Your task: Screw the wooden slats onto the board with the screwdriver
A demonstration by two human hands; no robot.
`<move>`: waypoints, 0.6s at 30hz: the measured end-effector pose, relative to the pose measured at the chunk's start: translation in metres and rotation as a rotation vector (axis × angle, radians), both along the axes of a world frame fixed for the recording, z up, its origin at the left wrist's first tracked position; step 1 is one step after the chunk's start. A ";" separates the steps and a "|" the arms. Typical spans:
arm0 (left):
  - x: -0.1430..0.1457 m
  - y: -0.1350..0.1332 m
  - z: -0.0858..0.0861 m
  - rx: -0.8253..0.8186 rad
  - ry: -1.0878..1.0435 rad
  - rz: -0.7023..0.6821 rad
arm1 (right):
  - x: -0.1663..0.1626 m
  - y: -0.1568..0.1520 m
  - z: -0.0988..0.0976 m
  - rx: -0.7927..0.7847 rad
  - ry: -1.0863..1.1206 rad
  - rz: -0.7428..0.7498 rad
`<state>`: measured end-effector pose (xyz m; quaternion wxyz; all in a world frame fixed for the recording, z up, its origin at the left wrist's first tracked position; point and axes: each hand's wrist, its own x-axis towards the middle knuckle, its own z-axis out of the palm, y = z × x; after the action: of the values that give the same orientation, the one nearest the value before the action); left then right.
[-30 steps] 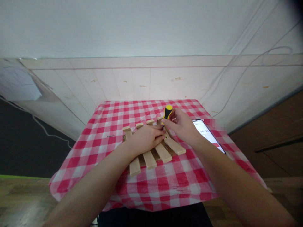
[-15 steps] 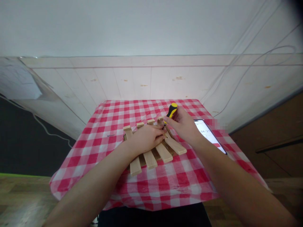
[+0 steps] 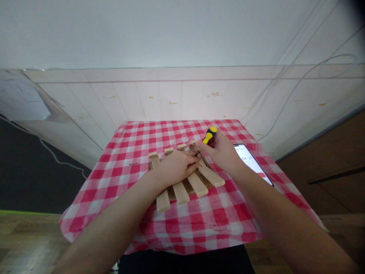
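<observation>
My right hand (image 3: 225,150) is closed round a yellow and black screwdriver (image 3: 210,135), its handle leaning up and to the right. The screwdriver's tip points down at the rightmost slat of a slatted wooden piece (image 3: 197,184), close to the fingertips of my left hand (image 3: 176,167). My left hand lies across the slats, its thumb and fingers bent and gripping at the right-hand slats; anything small under the fingertips is hidden. Several pale slats run side by side, fanned slightly, over a lower wooden part that is mostly covered.
A red and white checked cloth (image 3: 228,224) covers the table. To the right lies a phone (image 3: 253,164) with a lit timer screen, beside my right forearm. A small thin dark metal piece (image 3: 133,164) lies left of the slats. A pale panelled wall (image 3: 171,95) stands behind the table.
The screwdriver handle has tipped a little to the right and turned with my right hand. My left hand and the slatted piece have stayed in place.
</observation>
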<state>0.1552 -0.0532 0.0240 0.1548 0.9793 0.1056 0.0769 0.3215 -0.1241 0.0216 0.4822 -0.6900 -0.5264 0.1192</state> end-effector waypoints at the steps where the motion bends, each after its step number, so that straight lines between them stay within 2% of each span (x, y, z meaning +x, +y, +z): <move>1: 0.000 0.000 0.001 0.001 -0.001 -0.002 | 0.000 0.000 0.000 0.000 0.005 0.000; 5: 0.000 -0.001 0.003 0.005 0.007 0.005 | 0.000 0.000 -0.003 0.006 0.023 0.034; 12: -0.001 -0.001 0.003 0.018 0.007 -0.004 | 0.002 0.001 -0.003 0.032 0.192 0.115; 18: -0.001 -0.001 0.002 0.008 0.005 -0.001 | 0.004 0.001 0.000 0.028 0.144 0.137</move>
<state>0.1544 -0.0545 0.0258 0.1508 0.9801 0.1055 0.0748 0.3255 -0.1234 0.0216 0.5190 -0.6351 -0.5382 0.1938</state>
